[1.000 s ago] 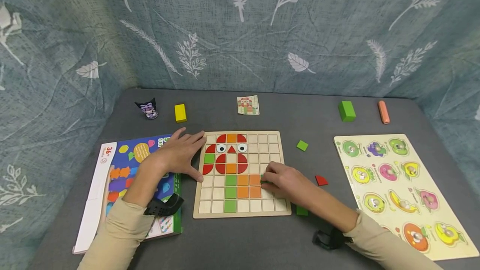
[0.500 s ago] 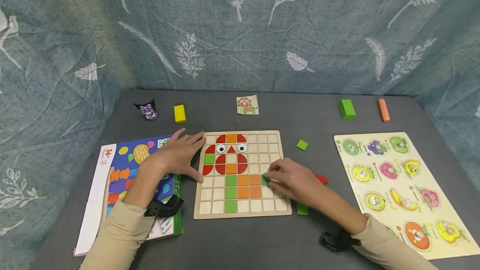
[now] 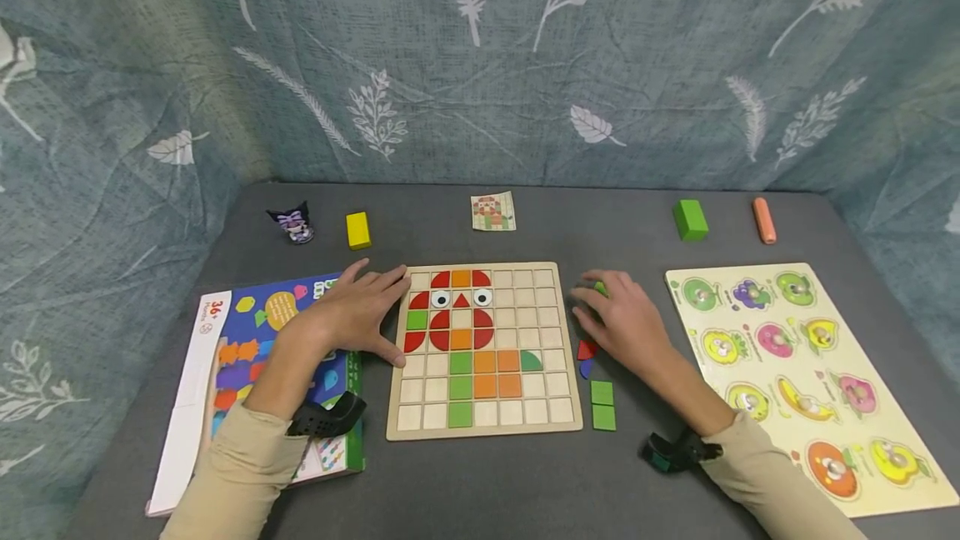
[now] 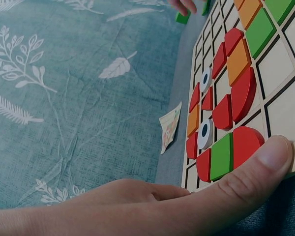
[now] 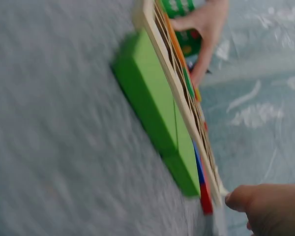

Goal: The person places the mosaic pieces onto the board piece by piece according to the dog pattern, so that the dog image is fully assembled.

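Observation:
A wooden grid board (image 3: 405,428) lies on the table with red, orange and green tiles and two eye tiles in its cells. My left hand (image 3: 352,311) rests along its left edge, thumb and fingers spread; in the left wrist view the thumb (image 4: 265,167) touches the board's rim. A teal-green quarter-circle tile (image 3: 531,361) sits in a cell right of the orange squares. My right hand (image 3: 622,315) is off the board's right side, fingers over a green square tile (image 3: 600,287) and partly hiding it. Thumb and fingertips are apart.
Right of the board lie a red tile (image 3: 587,349), a blue tile (image 3: 586,368) and two green squares (image 3: 602,392). A picture card (image 3: 492,212), yellow block (image 3: 358,230) and green block (image 3: 691,220) stand behind. A box (image 3: 255,390) lies left, a fruit puzzle (image 3: 750,307) right.
My right hand has let go of the teal-green quarter-circle tile in the grid and moved right and away to the loose green square. My left hand has stayed on the board's edge.

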Demonstrator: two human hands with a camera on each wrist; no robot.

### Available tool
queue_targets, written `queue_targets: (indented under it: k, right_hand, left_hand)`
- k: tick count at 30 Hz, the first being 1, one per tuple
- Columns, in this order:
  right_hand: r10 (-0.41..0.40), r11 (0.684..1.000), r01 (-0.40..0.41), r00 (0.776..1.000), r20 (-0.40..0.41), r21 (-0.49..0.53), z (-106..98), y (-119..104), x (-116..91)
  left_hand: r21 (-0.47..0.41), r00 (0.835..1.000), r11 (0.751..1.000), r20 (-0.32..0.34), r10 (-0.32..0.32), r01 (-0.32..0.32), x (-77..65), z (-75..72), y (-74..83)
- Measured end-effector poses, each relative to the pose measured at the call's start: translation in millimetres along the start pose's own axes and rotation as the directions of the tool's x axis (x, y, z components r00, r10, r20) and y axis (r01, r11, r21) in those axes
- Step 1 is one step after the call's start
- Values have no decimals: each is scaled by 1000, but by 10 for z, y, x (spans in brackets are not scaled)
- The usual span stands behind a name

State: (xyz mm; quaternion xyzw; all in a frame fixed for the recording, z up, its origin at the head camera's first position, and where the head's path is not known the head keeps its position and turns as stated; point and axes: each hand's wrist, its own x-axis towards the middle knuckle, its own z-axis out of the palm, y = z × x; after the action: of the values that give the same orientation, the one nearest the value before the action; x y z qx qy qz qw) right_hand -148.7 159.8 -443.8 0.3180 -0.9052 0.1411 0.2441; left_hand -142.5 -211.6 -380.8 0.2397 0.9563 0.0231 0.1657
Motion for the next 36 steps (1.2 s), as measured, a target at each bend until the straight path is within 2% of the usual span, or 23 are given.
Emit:
queue_targets:
  k: [2, 6, 10, 13, 15, 18, 25, 36]
  right_hand:
    - [86, 996, -86, 996, 8, -1, 12, 61, 1]
    - [223, 974, -223, 974, 26, 21, 21, 145, -14]
    - [294, 955, -296, 953, 74, 22, 5, 197, -11]
    - [317, 946, -323, 941, 121, 35, -7, 219, -16]
    - [315, 945, -324, 938, 142, 49, -11, 230, -23]
    - [285, 953, -296, 947, 149, 60, -16, 245, -35]
    - [199, 978, -205, 974, 108, 47, -33, 250, -38]
    - [182, 981, -192, 965, 190, 33, -99, 269, 19]
  left_hand:
    - [7, 1000, 1000, 0, -2, 2, 2, 4, -1]
    - [4, 1000, 1000, 11, -8, 8, 1, 2, -1]
    - [-3, 1000, 1000, 9, -10, 10, -3, -2, -5]
    - [-1, 1000, 1000, 1, -4, 4, -3, 6, -8]
    - [-1, 1000, 1000, 2, -2, 2, -1, 8, -8]
    - [2, 1000, 1000, 7, -2, 2, 2, 8, -9]
    - [6, 1000, 1000, 10, -5, 5, -3, 5, -9]
    - [-1, 1000, 1000, 16, -11, 11, -4, 6, -6]
